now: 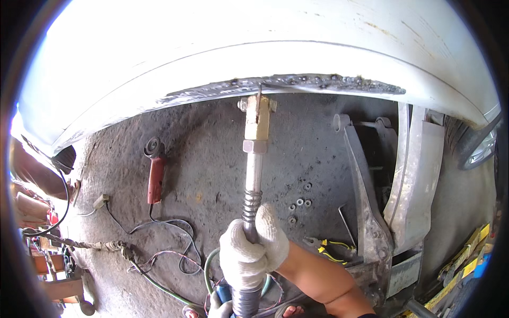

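A long metal rod tool (253, 172) points straight away from me, with a coil spring around its shaft and a worn brass-coloured clamp head (257, 119). Out of the head sticks a thin bit, its tip at the rough, blackened strip (313, 84) along the lower edge of a white car body panel (254, 61). My right hand (253, 246), in a white knitted glove, is wrapped round the shaft behind the spring. At the bottom edge my gloved left hand (219, 308) is partly cut off, its fingers closed against a blue part (225, 293) beside the ribbed dark rear end.
On the concrete floor lie a red angle grinder (156, 177) with its cord, several nuts (300, 202), yellow-handled pliers (334, 249) and a hex key (348, 225). A metal stand (371, 191) stands at right, near a wheel (480, 148). Hoses and cables (164, 289) run at lower left.
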The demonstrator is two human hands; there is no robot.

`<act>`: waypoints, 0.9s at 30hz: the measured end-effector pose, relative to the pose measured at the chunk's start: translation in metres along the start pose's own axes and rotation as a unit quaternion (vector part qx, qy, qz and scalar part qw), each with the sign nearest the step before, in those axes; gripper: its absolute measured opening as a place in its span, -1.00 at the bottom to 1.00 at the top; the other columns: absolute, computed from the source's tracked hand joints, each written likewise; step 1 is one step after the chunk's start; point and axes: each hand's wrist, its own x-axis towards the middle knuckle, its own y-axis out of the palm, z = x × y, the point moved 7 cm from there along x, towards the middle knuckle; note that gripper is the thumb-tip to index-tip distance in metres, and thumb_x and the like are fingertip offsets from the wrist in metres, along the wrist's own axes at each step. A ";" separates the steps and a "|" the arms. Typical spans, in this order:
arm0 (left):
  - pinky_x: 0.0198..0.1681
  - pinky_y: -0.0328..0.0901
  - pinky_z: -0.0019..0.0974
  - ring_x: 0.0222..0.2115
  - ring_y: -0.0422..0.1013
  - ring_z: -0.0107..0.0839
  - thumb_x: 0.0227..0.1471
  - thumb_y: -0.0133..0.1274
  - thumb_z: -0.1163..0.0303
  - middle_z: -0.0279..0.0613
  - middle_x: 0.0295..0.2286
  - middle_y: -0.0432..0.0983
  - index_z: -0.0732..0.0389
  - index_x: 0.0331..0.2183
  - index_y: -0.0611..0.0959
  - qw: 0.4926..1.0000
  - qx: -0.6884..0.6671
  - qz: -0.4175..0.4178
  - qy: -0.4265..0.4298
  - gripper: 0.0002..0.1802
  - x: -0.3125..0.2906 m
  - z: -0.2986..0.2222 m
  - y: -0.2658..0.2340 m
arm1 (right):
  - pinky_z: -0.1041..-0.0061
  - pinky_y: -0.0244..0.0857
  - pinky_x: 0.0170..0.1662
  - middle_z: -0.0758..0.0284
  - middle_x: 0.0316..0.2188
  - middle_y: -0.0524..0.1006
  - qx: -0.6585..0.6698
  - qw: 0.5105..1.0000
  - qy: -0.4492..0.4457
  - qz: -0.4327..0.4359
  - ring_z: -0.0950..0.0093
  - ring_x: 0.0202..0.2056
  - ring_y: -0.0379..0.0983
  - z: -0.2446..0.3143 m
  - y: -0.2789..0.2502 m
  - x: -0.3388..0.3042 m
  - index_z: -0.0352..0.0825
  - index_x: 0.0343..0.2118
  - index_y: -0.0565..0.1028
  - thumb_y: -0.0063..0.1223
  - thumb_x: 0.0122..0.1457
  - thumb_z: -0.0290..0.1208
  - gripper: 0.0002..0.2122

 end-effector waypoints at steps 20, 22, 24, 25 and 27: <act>-0.31 0.47 -0.21 -0.30 0.48 -0.28 0.10 -0.11 0.47 -0.16 -0.22 0.38 0.08 -0.03 0.31 0.979 -0.115 -0.156 0.060 -0.64 0.047 0.004 0.005 | 0.64 0.10 -0.58 0.57 -0.64 0.29 -0.352 0.788 -0.089 -0.497 0.74 -0.61 0.18 0.019 -0.037 -0.055 -0.24 -0.42 0.36 -0.06 0.38 -0.17 -0.72; -0.28 0.46 -0.22 -0.29 0.47 -0.30 0.10 -0.08 0.46 -0.17 -0.22 0.38 0.08 -0.03 0.32 0.975 -0.114 -0.179 0.066 -0.63 0.047 0.003 0.009 | 0.63 0.10 -0.59 0.57 -0.64 0.28 -0.370 0.785 -0.093 -0.487 0.74 -0.62 0.18 0.026 -0.036 -0.054 -0.24 -0.43 0.36 -0.07 0.38 -0.16 -0.71; -0.26 0.44 -0.24 -0.29 0.46 -0.33 0.08 -0.05 0.46 -0.18 -0.25 0.39 0.09 -0.05 0.33 0.979 -0.079 -0.174 0.072 -0.63 0.051 0.003 0.004 | 0.63 0.10 -0.59 0.57 -0.64 0.28 -0.372 0.788 -0.097 -0.481 0.74 -0.62 0.17 0.031 -0.034 -0.051 -0.23 -0.43 0.35 -0.07 0.38 -0.16 -0.71; -0.27 0.45 -0.24 -0.30 0.46 -0.33 0.08 -0.05 0.46 -0.18 -0.25 0.39 0.09 -0.05 0.33 0.980 -0.058 -0.176 0.070 -0.64 0.054 0.002 -0.001 | 0.63 0.10 -0.59 0.57 -0.64 0.28 -0.364 0.793 -0.101 -0.478 0.74 -0.62 0.18 0.032 -0.033 -0.049 -0.23 -0.43 0.35 -0.07 0.38 -0.16 -0.71; -0.31 0.45 -0.24 -0.33 0.46 -0.33 0.07 -0.04 0.47 -0.17 -0.27 0.39 0.09 -0.08 0.34 0.980 -0.067 -0.172 0.074 -0.66 0.056 0.002 -0.004 | 0.62 0.10 -0.60 0.57 -0.64 0.29 -0.339 0.810 -0.109 -0.466 0.74 -0.62 0.19 0.034 -0.030 -0.046 -0.23 -0.43 0.35 -0.08 0.38 -0.17 -0.71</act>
